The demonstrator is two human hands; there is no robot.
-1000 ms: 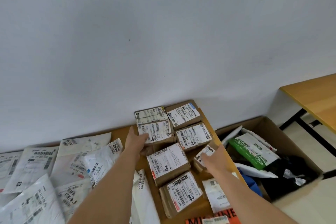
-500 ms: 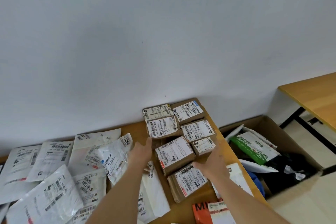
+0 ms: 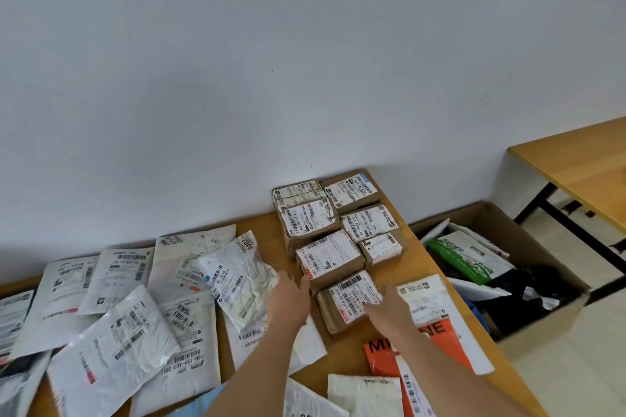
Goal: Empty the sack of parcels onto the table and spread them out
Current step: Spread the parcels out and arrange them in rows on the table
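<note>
White wall fills most of my view, with the desk (image 3: 420, 267) low in the picture and pushed against it. Brown boxes (image 3: 338, 234) sit packed together in two rows at the desk's far right corner, labels up. White mailers (image 3: 142, 308) lie overlapping across the left half, and an orange mailer (image 3: 450, 335) lies near the right edge, partly under a white one. I see no sack in view. My left hand (image 3: 291, 301) rests at the left edge of the nearest boxes, fingers (image 3: 303, 283) straight and touching the side of one box. My right hand (image 3: 389, 311) lies on the nearest box (image 3: 345, 298), fingers loosely extended over its label, gripping nothing. Both hands are flat and relaxed rather than curled. Beside the desk on the right a carton (image 3: 528, 247) stands on the floor, holding a green-and-white bag (image 3: 467, 257) and dark items. Another desk (image 3: 582, 166) stands further right, well apart.
</note>
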